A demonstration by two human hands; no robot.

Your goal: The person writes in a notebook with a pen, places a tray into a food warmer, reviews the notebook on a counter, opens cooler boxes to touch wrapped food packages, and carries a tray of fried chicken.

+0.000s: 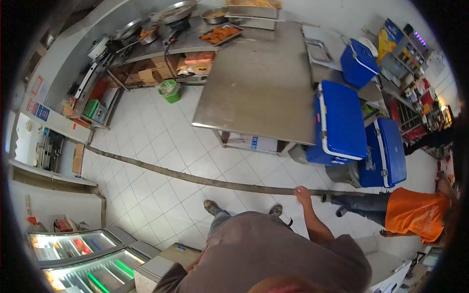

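My right hand [303, 194] is stretched out in front of my body, above the tiled floor. Its fingers are curled in, and what they hold, if anything, is too small to make out. A dark strip [215, 183] runs along the floor close by that hand. My left arm is bent at my side, a little of it showing by a grey box-shaped unit [168, 261] with a small lit display. The left hand itself is hidden behind my body. A steel table [256, 90] stands ahead of me, out of reach of both hands.
Large blue coolers [340, 122] stand right of the table. At the back, a steel counter [195, 30] bears pans and a tray of fried food [220, 35]. A green bucket [169, 91] sits on the floor. Glass-topped freezers [93, 273] are lower left. A person in orange [415, 215] is at right.
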